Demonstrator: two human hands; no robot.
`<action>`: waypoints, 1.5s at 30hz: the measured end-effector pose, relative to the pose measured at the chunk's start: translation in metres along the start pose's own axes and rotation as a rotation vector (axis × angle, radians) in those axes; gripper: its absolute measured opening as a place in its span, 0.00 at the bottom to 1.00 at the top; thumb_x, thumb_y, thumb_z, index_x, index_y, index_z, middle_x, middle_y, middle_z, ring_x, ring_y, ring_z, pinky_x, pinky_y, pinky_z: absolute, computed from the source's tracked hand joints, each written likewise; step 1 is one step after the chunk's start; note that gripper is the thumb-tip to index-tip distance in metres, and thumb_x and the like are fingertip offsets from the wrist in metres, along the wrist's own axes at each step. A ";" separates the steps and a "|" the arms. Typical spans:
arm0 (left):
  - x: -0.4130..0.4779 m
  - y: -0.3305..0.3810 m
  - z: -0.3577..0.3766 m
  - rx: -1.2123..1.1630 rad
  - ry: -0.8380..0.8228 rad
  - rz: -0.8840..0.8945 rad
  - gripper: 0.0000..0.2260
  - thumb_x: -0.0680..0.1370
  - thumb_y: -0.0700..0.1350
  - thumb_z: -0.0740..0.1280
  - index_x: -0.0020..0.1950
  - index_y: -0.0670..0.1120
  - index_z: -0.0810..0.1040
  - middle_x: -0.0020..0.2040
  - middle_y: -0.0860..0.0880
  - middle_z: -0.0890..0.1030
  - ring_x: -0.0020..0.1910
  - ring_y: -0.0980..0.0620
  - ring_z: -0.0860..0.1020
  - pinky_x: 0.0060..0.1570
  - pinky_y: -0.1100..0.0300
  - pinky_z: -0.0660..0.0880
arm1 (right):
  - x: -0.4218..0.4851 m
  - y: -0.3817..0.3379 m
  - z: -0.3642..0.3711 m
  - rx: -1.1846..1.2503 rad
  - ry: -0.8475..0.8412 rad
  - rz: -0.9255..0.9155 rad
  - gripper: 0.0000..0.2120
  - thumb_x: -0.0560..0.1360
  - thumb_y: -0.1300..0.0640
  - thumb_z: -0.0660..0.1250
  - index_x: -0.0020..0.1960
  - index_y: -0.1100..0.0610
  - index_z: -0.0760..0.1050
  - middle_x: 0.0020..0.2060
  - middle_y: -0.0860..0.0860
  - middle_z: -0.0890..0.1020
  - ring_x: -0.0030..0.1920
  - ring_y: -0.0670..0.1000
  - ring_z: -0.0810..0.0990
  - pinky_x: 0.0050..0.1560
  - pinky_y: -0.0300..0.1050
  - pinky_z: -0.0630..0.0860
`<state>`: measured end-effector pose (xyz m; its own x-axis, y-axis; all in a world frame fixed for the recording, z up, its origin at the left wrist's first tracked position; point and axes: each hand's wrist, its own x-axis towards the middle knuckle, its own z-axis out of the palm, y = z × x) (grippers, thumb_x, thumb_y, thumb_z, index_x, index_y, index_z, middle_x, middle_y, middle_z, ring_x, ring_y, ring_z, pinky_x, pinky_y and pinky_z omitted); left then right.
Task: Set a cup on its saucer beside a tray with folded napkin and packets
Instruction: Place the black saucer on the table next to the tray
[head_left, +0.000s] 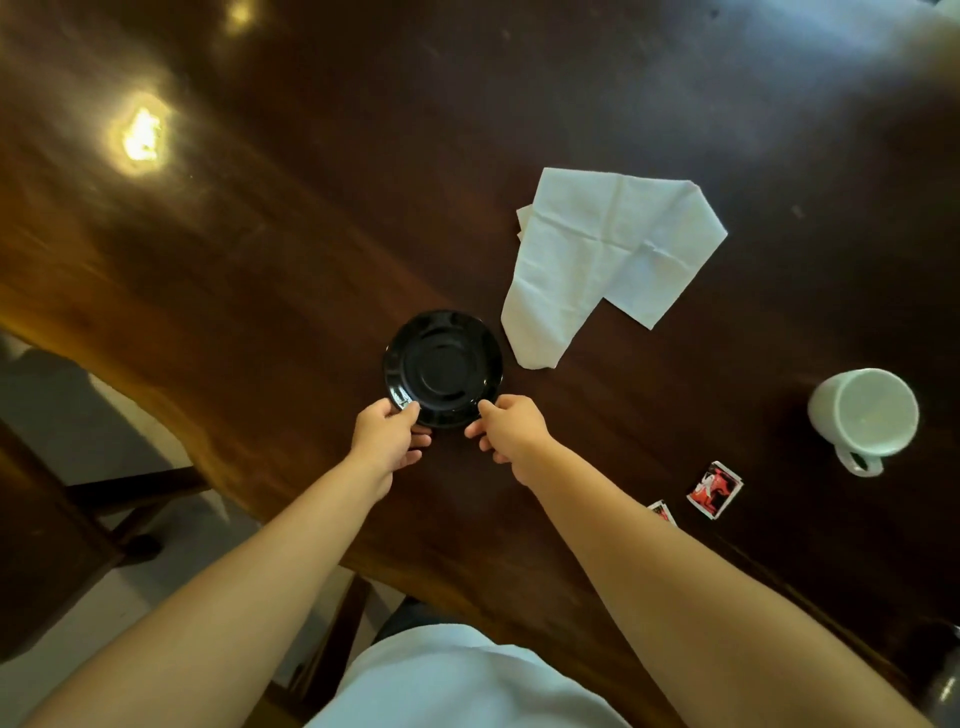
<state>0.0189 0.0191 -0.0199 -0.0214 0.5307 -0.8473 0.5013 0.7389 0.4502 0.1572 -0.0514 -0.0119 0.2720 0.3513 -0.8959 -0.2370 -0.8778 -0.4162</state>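
Observation:
A black saucer (443, 366) lies on the dark wooden table (311, 234). My left hand (387, 434) pinches its near left rim and my right hand (506, 426) pinches its near right rim. A white napkin (597, 260), loosely folded, lies just right of the saucer and beyond it. A white cup (865, 413) stands far to the right, empty, its handle toward me. Two red and white packets (714, 490) (662, 512) lie near the front edge, one partly hidden behind my right forearm. No tray is in view.
The table's curved front edge runs from the left down to the lower right. A wooden chair (104, 519) stands at the lower left over a pale floor. Lamp glare (140, 135) shines on the tabletop at the upper left.

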 end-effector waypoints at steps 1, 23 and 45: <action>-0.008 -0.002 -0.001 -0.016 -0.017 -0.015 0.05 0.83 0.45 0.63 0.52 0.49 0.78 0.49 0.45 0.83 0.41 0.51 0.81 0.38 0.57 0.78 | -0.009 0.004 -0.001 0.004 0.008 0.009 0.11 0.84 0.55 0.57 0.58 0.60 0.75 0.35 0.51 0.82 0.29 0.47 0.72 0.25 0.38 0.66; -0.156 -0.099 0.108 0.545 -0.446 0.157 0.07 0.83 0.42 0.64 0.59 0.47 0.79 0.44 0.43 0.83 0.38 0.49 0.78 0.39 0.57 0.75 | -0.157 0.232 -0.076 0.582 0.362 0.199 0.09 0.83 0.56 0.61 0.57 0.60 0.75 0.39 0.51 0.85 0.29 0.46 0.72 0.25 0.36 0.66; -0.257 -0.204 0.248 0.554 -0.349 0.196 0.06 0.83 0.42 0.65 0.58 0.45 0.78 0.44 0.42 0.83 0.37 0.49 0.78 0.33 0.57 0.73 | -0.180 0.381 -0.204 0.615 0.401 0.119 0.15 0.83 0.55 0.61 0.66 0.61 0.75 0.35 0.50 0.83 0.33 0.46 0.75 0.30 0.38 0.72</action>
<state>0.1363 -0.3711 0.0363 0.3483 0.3993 -0.8481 0.8384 0.2720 0.4724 0.2080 -0.5151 0.0221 0.5035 0.0157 -0.8639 -0.7334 -0.5207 -0.4369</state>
